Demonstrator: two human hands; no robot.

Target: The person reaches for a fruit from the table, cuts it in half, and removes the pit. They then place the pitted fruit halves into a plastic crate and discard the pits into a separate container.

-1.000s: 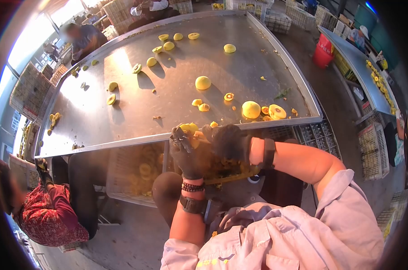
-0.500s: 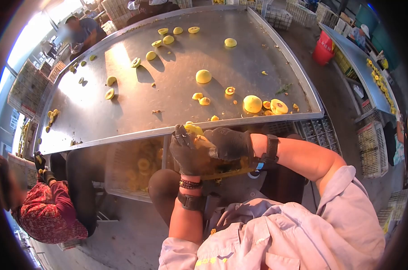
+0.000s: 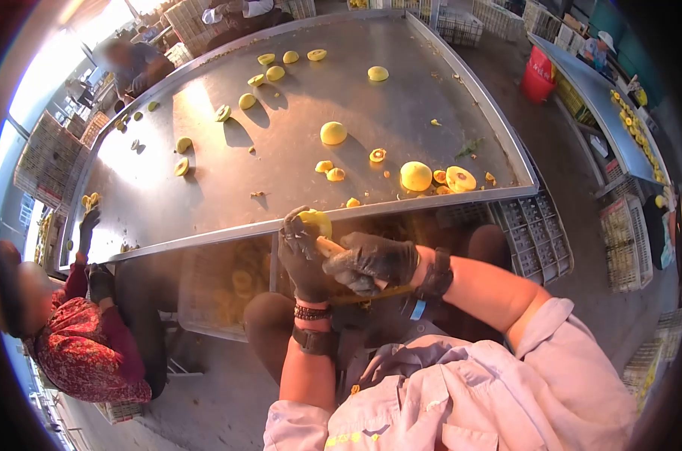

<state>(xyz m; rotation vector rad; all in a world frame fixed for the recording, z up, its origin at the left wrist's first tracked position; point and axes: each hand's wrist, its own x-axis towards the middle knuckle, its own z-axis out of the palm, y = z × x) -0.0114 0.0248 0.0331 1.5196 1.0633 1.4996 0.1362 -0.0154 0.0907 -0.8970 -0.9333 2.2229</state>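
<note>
My left hand, in a dark glove, is closed around a yellow peach just below the near rim of the metal table. My gloved right hand is wrapped round a pale-handled tool, whose front end points at the peach. The tool's working end is hidden. On the table beyond my hands lie a large cut peach, a rounded peach half and small cut-out pieces.
Several more peach halves are scattered over the table. Beneath its edge stands a crate with fruit. A person in a red patterned top sits at left, reaching onto the table. Stacked crates stand at right.
My right hand has drawn slightly down and back from the peach, and the pale tool shows now. The person at left has raised a hand to the fruit on the table.
</note>
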